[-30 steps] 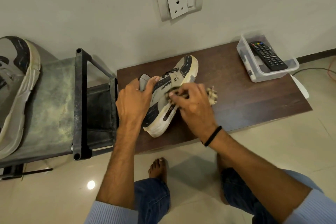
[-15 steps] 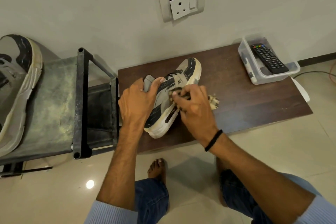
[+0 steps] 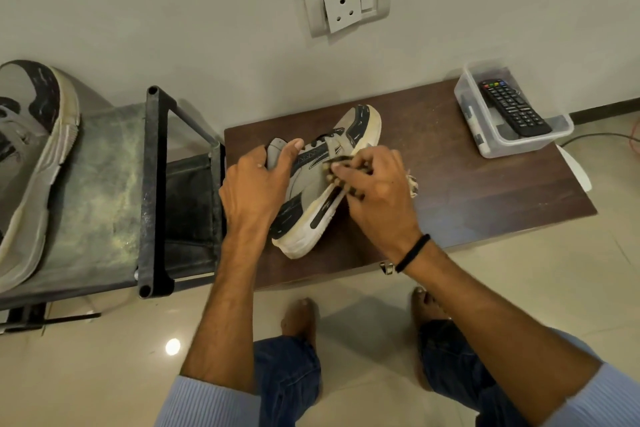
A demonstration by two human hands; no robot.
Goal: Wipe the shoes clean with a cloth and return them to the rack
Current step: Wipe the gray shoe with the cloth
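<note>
A beige, black and white sneaker [image 3: 311, 204] lies tilted on a low dark wooden table [image 3: 450, 184], toe toward the wall. My left hand [image 3: 256, 191] grips its collar and tongue, thumb over the top. My right hand [image 3: 374, 191] holds a patterned cloth [image 3: 411, 180] bunched under its curled fingers and presses it against the shoe's side near the laces. A second, matching sneaker [image 3: 31, 163] sits on the top shelf of the black metal shoe rack [image 3: 152, 184] at the left.
A clear plastic tub [image 3: 485, 139] with a black remote [image 3: 512, 107] stands at the table's far right corner. A loose wall socket [image 3: 343, 0] hangs above. My bare feet [image 3: 301, 315] stand on the tiled floor in front of the table.
My right hand with the cloth has slid a little along the shoe's side toward the toe. The left hand keeps its grip, and the shoe has stayed where it was.
</note>
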